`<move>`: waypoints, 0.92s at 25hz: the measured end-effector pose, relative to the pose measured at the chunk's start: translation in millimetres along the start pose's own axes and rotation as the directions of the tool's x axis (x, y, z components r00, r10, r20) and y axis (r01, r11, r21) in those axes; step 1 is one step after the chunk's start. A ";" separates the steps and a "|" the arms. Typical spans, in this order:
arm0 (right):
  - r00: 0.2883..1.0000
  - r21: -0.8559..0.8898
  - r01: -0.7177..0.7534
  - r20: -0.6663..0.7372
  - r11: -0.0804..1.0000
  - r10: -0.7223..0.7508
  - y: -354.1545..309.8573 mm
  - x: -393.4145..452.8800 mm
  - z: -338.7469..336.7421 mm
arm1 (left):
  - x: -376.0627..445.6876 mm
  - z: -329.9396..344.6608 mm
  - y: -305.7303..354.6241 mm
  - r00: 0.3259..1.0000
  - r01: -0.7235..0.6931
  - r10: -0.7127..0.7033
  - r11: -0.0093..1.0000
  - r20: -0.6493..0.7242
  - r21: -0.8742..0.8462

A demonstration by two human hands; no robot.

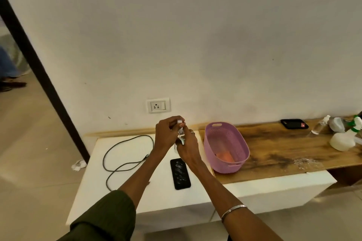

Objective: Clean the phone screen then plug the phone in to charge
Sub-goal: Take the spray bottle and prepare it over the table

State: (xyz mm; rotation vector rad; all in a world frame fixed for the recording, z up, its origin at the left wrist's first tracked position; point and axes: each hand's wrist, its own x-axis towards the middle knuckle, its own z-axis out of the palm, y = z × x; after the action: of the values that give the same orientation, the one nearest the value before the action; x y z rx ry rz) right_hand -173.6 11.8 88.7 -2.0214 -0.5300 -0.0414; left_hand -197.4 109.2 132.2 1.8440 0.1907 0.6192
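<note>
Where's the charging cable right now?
Head view: the charging cable lies looped on the white table's left side, left of the phone, below the wall socket.

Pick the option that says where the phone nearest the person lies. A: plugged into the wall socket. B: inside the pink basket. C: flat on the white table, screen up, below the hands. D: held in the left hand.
C: the phone lies flat on the white table, screen up, below both hands, which hold a small spray bottle; no cable is attached to it.
</note>
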 end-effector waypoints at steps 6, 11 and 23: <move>0.999 0.042 -0.024 -0.042 0.999 0.026 -2.8 -27.5 29.2 | -33.6 -21.8 -7.6 0.968 0.123 -0.126 0.992 -0.219 -0.024; 0.998 0.048 0.016 -0.059 0.999 -0.013 -13.4 -26.4 23.7 | -24.1 -39.3 1.5 0.993 0.121 -0.121 0.991 -0.013 -0.050; 0.979 -0.059 0.089 -0.178 0.994 -0.098 -38.7 -31.3 1.2 | -28.5 -22.2 32.7 0.970 0.091 -0.106 0.993 -0.217 -0.076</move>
State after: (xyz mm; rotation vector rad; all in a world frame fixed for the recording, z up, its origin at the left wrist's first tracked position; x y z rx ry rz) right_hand -216.9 17.4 112.5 -2.0169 -0.5123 -0.2953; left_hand -238.2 103.9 158.3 1.6895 0.4024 0.7521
